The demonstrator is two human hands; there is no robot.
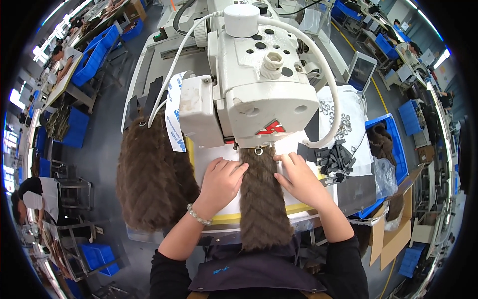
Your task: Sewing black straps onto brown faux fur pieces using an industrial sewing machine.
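While each unclenched hand (222, 180) (302, 182) touches it, the fur strip (262, 199) points lengthwise bodyward.

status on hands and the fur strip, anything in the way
Left hand and right hand at opposite edges of brown fur strip. Strip's far end under white sewing machine head. No blockage seen; brown fur pile off to the left.

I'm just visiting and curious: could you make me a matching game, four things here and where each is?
Things:
1. Fur strip
2. Bracelet
3. Black strips
4. Large fur bundle

Places:
A. On the white sheet
B. Left of the left hand
C. Between the left hand and the right hand
D. Around the left wrist

Pairs: 1-C, 2-D, 3-A, 4-B
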